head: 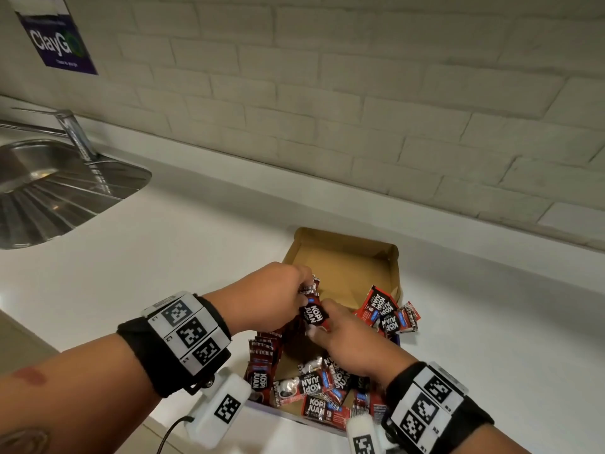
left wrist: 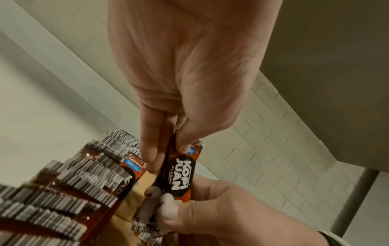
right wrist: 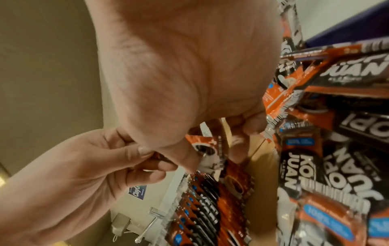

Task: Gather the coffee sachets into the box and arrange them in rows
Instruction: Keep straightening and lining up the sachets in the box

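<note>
An open cardboard box [head: 343, 257] lies on the white counter. A row of red and black coffee sachets [head: 263, 348] stands along its left wall, seen also as the row [left wrist: 73, 191] and the row [right wrist: 200, 208]. Loose sachets [head: 314, 385] are heaped at the box's near end, and more sachets [head: 386, 309] spill over its right rim. Both hands meet above the box on one sachet [head: 315, 314]. My left hand [left wrist: 170, 156] pinches the top end of that sachet [left wrist: 183, 173]. My right hand [left wrist: 168, 204] pinches its lower end.
A steel sink [head: 49, 185] with a faucet [head: 77, 136] is set into the counter [head: 163, 257] at far left. A pale brick wall runs behind, with a purple poster [head: 55, 37] at top left. The counter's front edge is just below my wrists.
</note>
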